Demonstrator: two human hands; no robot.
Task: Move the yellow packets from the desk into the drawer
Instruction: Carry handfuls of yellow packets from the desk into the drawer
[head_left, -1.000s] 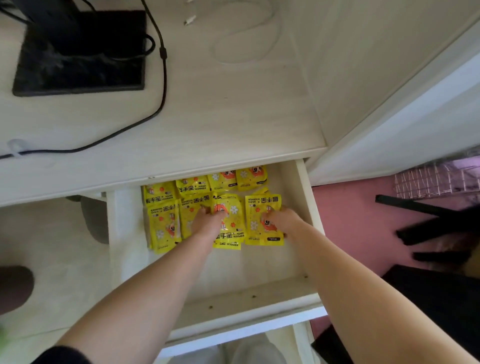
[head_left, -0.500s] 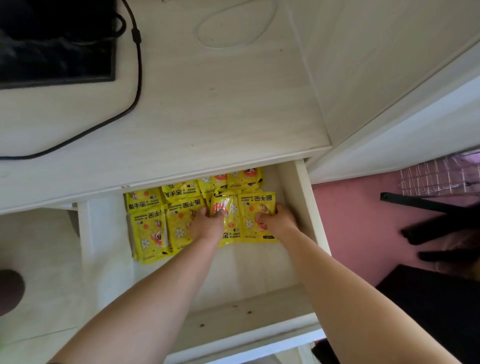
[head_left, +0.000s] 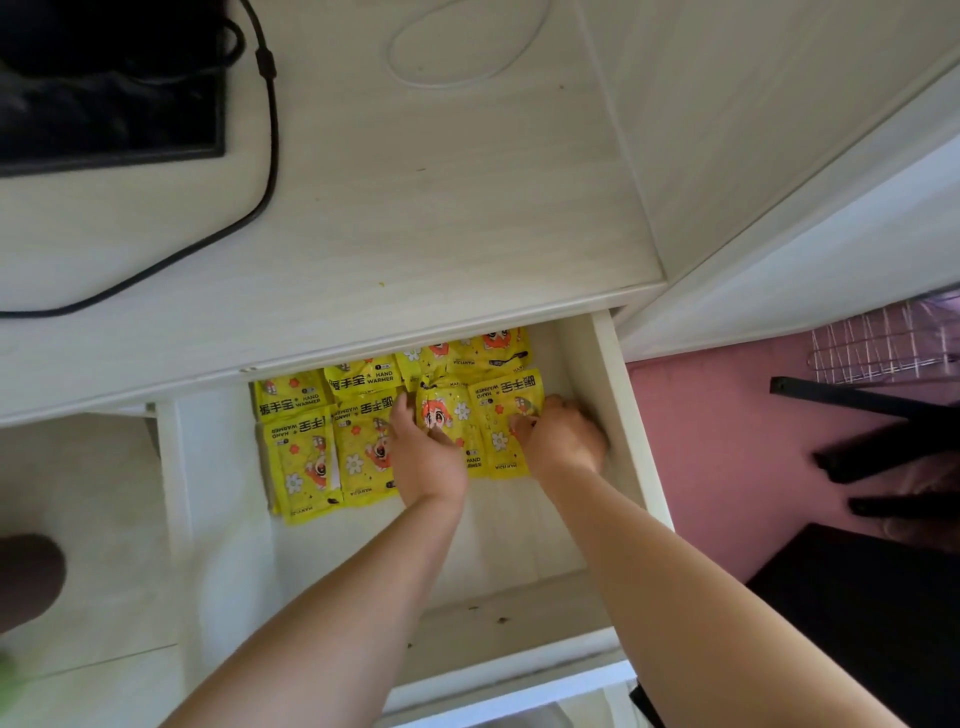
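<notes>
Several yellow hand-warmer packets (head_left: 306, 457) lie in two rows at the back of the open white drawer (head_left: 631, 447), partly under the desk edge. My left hand (head_left: 428, 462) rests on the packets in the middle, fingers pressed against the left side of a puffed packet (head_left: 447, 415). My right hand (head_left: 563, 441) lies flat on the rightmost packet (head_left: 511, 400), fingers spread and pushing on it. Neither hand has a packet lifted. The pale wooden desk (head_left: 415, 218) above shows no yellow packets.
A black monitor base (head_left: 104, 104) and a black cable (head_left: 265, 171) lie on the desk's left. The drawer's front half is bare. To the right are a pink floor (head_left: 717, 441), a wire rack (head_left: 883, 348) and dark chair legs (head_left: 872, 452).
Both hands have slid a little further back into the drawer, nudging the middle and right packets toward the rear row. The view has shifted slightly downward and closer.
</notes>
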